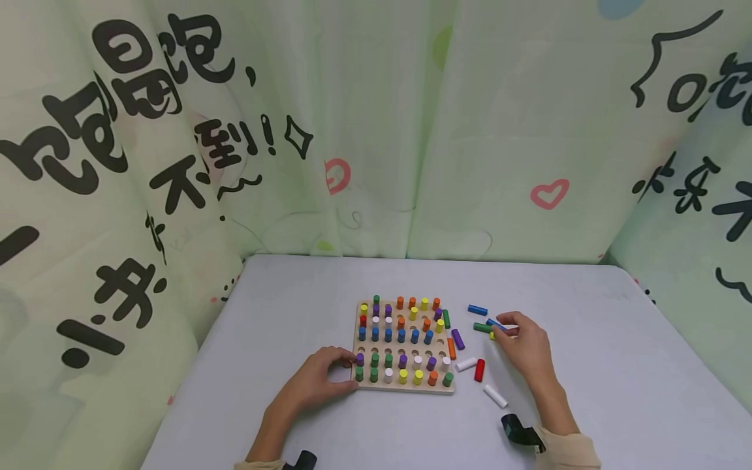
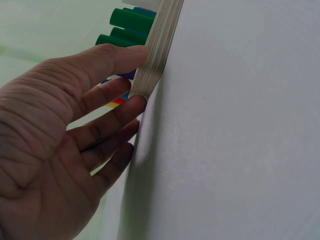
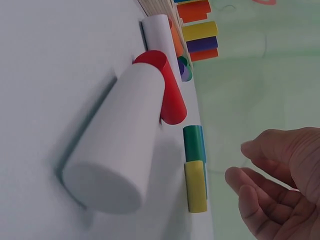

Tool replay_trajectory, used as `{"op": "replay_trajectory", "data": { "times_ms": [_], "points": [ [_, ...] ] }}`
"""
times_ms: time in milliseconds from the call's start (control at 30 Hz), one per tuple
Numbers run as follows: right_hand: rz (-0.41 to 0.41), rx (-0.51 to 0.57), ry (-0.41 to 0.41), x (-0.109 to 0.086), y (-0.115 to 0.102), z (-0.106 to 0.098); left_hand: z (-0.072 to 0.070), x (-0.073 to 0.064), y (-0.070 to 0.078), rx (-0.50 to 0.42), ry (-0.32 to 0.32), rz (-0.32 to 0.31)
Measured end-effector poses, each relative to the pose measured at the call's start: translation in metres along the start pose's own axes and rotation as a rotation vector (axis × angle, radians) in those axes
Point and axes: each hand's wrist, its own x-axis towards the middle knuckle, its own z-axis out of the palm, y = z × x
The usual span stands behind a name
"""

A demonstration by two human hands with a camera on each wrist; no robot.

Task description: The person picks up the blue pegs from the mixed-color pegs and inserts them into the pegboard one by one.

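A wooden pegboard [image 1: 405, 387] stands on the table with rows of coloured pegs upright in its holes. My left hand [image 1: 317, 380] holds its near left corner, thumb against the front edge and fingers at the left side. The left wrist view shows the layered board edge [image 2: 162, 40] between thumb and fingers. Beyond the board's right side, my right hand [image 1: 525, 346] hovers by a blue peg [image 1: 495, 322], a green peg [image 1: 482, 327] and a yellow peg [image 1: 492, 336]. In the right wrist view, thumb and fingers are parted with nothing between them.
Several loose pegs lie right of the board, among them a red peg [image 1: 480, 370], a white peg [image 1: 495, 396], a purple peg [image 1: 457, 339] and another blue peg [image 1: 478, 310]. A printed curtain [image 1: 470, 130] hangs behind the white table [image 1: 305, 294].
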Motion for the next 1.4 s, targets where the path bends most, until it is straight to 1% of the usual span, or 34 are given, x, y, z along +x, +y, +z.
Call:
{"op": "replay_trajectory", "data": {
  "times_ms": [267,533,767,1067,1267,1400],
  "points": [
    [0.047,-0.021,-0.023,0.005,0.008,0.000,0.000,0.000,0.000,-0.003,0.001,-0.003],
    [0.069,-0.044,-0.027,0.009,0.017,0.003,0.000,0.000,0.000,-0.018,-0.004,0.002],
    [0.079,-0.054,-0.041,0.012,0.019,0.005,0.000,0.001,0.000,-0.008,0.000,-0.004],
    [0.083,-0.053,-0.078,0.020,0.021,0.003,0.000,0.002,-0.001,0.001,0.003,-0.001],
    [0.116,-0.058,-0.129,0.026,0.021,0.000,0.000,0.000,-0.001,-0.005,0.008,0.018],
    [0.112,-0.054,-0.156,0.029,0.021,-0.003,0.000,0.000,-0.001,-0.002,0.011,0.020]
  ]
}}
